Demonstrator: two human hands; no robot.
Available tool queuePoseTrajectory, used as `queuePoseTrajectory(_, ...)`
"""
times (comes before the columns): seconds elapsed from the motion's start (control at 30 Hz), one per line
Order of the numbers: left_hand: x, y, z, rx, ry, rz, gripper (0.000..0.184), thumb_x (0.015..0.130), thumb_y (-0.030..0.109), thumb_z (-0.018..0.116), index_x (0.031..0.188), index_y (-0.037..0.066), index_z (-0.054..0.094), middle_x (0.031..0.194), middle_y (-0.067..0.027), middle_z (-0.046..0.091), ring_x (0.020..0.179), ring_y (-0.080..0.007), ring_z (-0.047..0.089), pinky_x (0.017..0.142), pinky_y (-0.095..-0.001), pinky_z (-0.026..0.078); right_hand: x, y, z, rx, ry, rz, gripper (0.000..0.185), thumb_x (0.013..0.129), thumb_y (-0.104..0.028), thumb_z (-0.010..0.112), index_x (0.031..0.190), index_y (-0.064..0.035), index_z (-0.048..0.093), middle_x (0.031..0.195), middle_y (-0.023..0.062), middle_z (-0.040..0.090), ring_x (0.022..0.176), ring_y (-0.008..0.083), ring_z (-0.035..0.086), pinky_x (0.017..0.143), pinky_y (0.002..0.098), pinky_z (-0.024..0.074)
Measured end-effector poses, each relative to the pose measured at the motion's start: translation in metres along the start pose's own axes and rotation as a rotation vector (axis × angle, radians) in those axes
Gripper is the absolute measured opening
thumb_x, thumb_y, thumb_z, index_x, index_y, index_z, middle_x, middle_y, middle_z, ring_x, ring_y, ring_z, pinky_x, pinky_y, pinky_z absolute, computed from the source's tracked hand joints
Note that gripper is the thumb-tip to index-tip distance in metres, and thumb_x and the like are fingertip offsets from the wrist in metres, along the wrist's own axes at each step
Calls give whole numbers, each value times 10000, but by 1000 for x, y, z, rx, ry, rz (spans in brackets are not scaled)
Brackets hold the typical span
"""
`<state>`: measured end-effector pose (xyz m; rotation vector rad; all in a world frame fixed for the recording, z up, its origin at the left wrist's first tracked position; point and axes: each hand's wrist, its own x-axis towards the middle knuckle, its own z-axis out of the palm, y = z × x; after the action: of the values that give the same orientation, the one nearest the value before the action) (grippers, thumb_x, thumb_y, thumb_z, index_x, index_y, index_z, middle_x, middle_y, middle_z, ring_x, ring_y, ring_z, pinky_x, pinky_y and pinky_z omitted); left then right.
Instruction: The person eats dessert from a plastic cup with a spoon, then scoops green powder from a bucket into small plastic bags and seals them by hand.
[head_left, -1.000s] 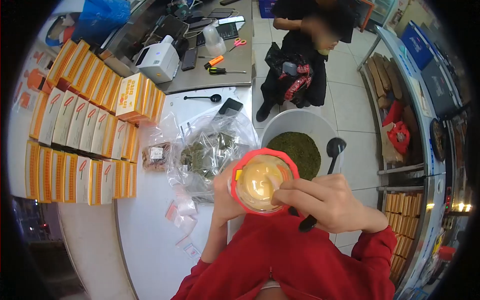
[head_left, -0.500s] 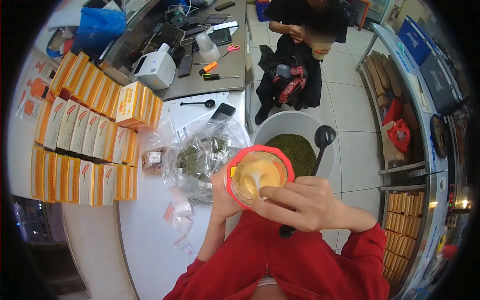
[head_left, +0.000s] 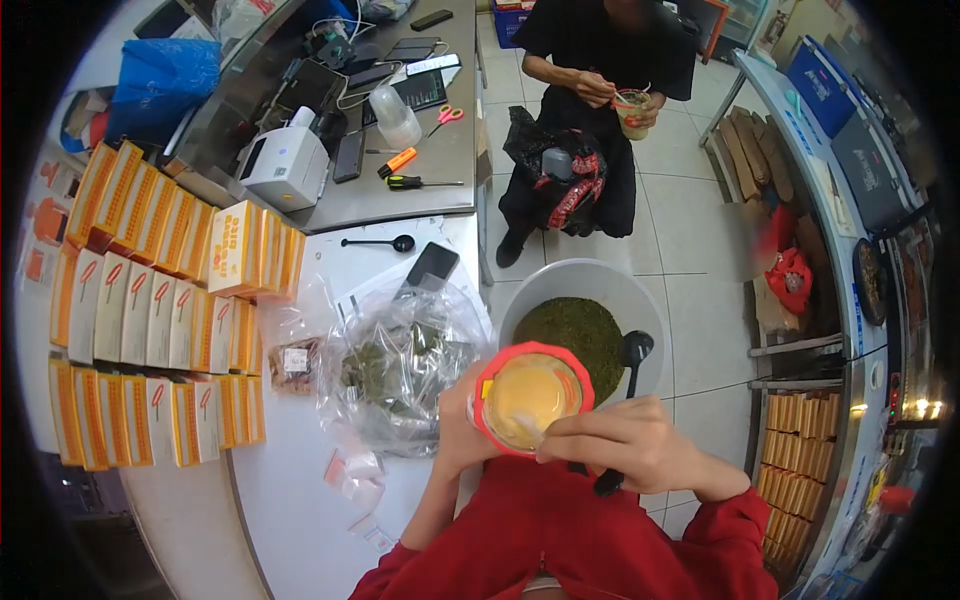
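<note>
A cup [head_left: 586, 376] with a red rim holds a creamy yellow mixture. My left hand [head_left: 464, 425] is wrapped round its left side. My right hand [head_left: 620, 440] pinches a pale, whitish spoon [head_left: 524, 421] whose tip is in the mixture. Beneath my right hand runs a black long-handled spoon [head_left: 636, 350], its bowl showing above the hand and its other end below; how it is held is hidden. Beyond the cup stands a large white tub [head_left: 647, 300] with dark green flakes [head_left: 570, 325] inside.
A clear bag of green leaves [head_left: 400, 365] lies on the white table [head_left: 290, 520], beside a phone [head_left: 433, 266] and another black spoon [head_left: 380, 243]. Orange-and-white boxes [head_left: 150, 310] are stacked at left. A seated person [head_left: 590, 120] holds a cup. Metal shelves [head_left: 800, 350] stand at right.
The view has shifted, so the table items and tub sit lower. The pale spoon has moved within the cup. The other person's cup has come into clearer view, lowered from the face.
</note>
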<state>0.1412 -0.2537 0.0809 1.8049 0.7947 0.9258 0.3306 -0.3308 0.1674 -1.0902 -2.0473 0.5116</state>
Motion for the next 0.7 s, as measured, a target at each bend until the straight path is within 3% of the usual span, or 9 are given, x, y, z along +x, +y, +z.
queuePoseTrajectory(0.17,24,-34,-13,-90,-35,-68,613,529,196,803,1060,6,563,1016,-140,607,909,-272,613,795,-320,473,41,38,11,-210,-24,-44,308,650,-87,599,956,-83,624,875,36,610,607,130,593,459,237,454)
queuePoseTrajectory(0.3,42,-63,-29,-102,-33,-119,618,522,174,801,1065,3,562,1037,-146,603,926,-266,609,805,-318,469,74,71,9,-232,-96,45,303,646,-93,588,948,-86,623,875,32,607,595,133,586,455,238,453)
queuePoseTrajectory(0.57,65,-105,-45,-261,-84,-238,616,526,171,808,1069,12,565,1035,-145,608,930,-257,610,805,-325,473,106,102,36,-15,-280,293,363,632,-100,579,994,-76,593,909,63,607,678,205,632,552,283,514)
queuePoseTrajectory(0.7,62,-120,-48,-281,-65,-201,655,523,228,828,1088,30,563,1016,-133,615,916,-241,620,801,-328,479,115,100,31,-14,-319,223,403,625,-88,582,1027,-62,580,908,67,609,662,217,627,571,302,516)
